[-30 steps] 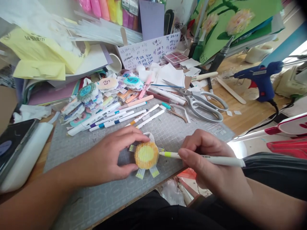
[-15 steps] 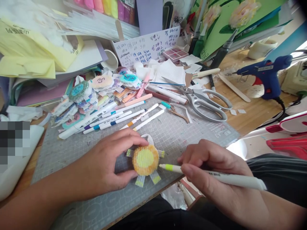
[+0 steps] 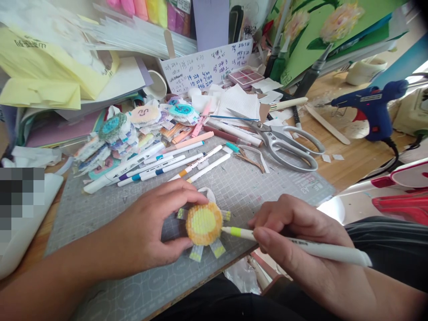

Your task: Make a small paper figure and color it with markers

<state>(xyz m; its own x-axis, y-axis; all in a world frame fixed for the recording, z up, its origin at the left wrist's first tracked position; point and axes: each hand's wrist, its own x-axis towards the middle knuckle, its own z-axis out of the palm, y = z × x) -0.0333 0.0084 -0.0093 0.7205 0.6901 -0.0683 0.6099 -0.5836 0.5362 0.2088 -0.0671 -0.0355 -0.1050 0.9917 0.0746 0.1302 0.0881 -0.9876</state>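
Observation:
A small round paper disc, yellow in the middle with an orange ring, lies on the grey cutting mat. Short paper tabs with yellow-green marks stick out around it, and a white loop shows at its top. My left hand pinches the disc by its left edge, thumb below and fingers above. In my right hand is a white marker with a yellow-green band, held like a pen. Its tip is at the disc's right edge; whether it touches, I cannot tell.
Several capped markers lie behind the disc, beside a pile of coloured paper discs. Grey scissors rest at the mat's back right. Further right stands a blue glue gun. A handwritten card leans at the back.
The marker tip has come slightly closer to the disc's right edge. The whole view has shifted a little; both hands keep their grips.

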